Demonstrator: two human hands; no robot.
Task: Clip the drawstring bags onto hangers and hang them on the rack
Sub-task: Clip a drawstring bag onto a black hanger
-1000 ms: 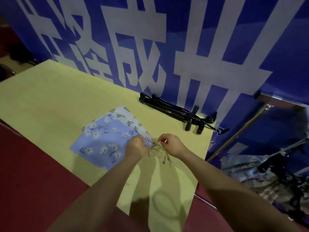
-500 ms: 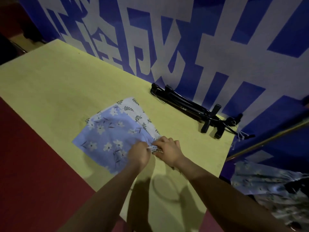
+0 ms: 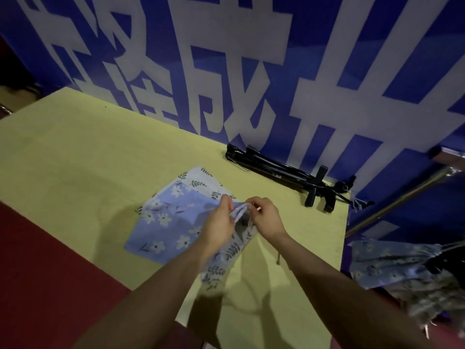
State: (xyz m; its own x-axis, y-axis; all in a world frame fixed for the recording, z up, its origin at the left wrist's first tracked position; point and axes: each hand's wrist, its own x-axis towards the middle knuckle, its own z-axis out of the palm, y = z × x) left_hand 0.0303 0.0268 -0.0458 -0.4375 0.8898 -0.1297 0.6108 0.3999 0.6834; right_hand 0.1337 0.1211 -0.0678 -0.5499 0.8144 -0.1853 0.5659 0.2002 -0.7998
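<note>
Both forearms reach in from the near edge over the yellow bench (image 3: 75, 157). The left hand (image 3: 220, 222) is curled, pinching the gathered mouth of a bag, and the right hand (image 3: 266, 217) pinches the same mouth from the other side, fingers curled round the fabric. Half a second ago the two hands were pressed low against the bags on the bench; now they have lifted a white leaf-print bag (image 3: 226, 253) by its mouth, so that its body hangs and trails toward the person, under the left wrist. A drawstring end (image 3: 278, 260) dangles below the right wrist. Just left of the hands, the blue flowered bag (image 3: 163, 222) lies flat on the bench as before, with another white leaf-print bag (image 3: 201, 180) showing beyond it. Farther off, beyond the right hand, a bundle of black hangers (image 3: 289, 175) lies against the blue banner (image 3: 251, 71), unmoved. To the far right of the hands, off the bench, more flowered bags (image 3: 402, 268) hang in shadow.
</note>
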